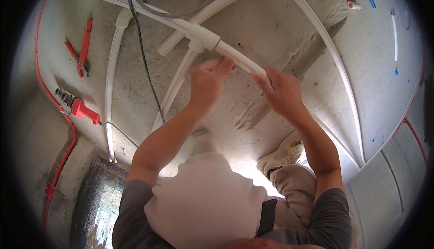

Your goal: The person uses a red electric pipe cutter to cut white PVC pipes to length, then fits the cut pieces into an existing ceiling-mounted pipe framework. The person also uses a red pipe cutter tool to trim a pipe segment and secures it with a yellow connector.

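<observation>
One smooth, red-lined white pipe sits clamped in the right hand's fingers, the left hand blurring against it, grip impossible to tell, chunky tee just beyond those fingers.

The location is an unfinished building interior under construction, as indicated by the bare concrete floor with a rough groove, exposed red conduit on the left, red-striped white plastic pipes, a red pipe cutter, and a red pipe fusion welder.
</observation>
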Tool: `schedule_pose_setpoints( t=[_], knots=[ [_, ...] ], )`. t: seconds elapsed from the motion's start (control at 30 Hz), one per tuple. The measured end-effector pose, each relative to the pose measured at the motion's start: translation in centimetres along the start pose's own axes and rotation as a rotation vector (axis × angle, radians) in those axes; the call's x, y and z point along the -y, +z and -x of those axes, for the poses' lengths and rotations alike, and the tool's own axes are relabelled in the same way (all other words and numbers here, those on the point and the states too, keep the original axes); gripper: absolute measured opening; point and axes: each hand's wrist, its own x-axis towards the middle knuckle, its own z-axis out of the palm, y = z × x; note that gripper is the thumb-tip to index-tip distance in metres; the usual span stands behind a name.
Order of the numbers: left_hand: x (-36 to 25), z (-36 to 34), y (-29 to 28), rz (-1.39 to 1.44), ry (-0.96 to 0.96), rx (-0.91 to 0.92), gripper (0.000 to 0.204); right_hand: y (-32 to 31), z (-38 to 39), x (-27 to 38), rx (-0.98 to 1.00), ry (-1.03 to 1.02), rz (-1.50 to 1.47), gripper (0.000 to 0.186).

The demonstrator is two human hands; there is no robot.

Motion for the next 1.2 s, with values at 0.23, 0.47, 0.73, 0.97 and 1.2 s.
schedule_pose_setpoints(
  t=[0.23, 0.47, 0.73, 0.97, 1.2],
  knots=[
    [-0.5, 0.0, -0.1, 0.001, -0.011, 0.038, 0.033, 0.1, -0.3, -0.1, -0.011, -0.021, 0.051, 0.057],
    [-1.8, 0.8, -0.8, -0.193, -0.047, 0.007, 0.032, 0.0, -0.5, 0.2, 0.002, -0.015, 0.030, 0.057],
    [-8.8, -3.5, -7.3, -1.205, 1.172, 0.016, 0.040, -0.9, -0.6, 1.0, 0.060, 0.043, -0.024, 0.054],
    [-6.9, -6.0, -6.5, -0.894, 1.012, 0.277, 0.042, -0.8, -0.6, 0.5, 0.018, 0.022, -0.026, 0.055],
    [-6.9, -7.2, -7.4, -0.901, 1.090, 0.380, 0.038, -0.2, -1.2, 0.4, 0.009, 0.006, -0.037, 0.058]
  ],
)
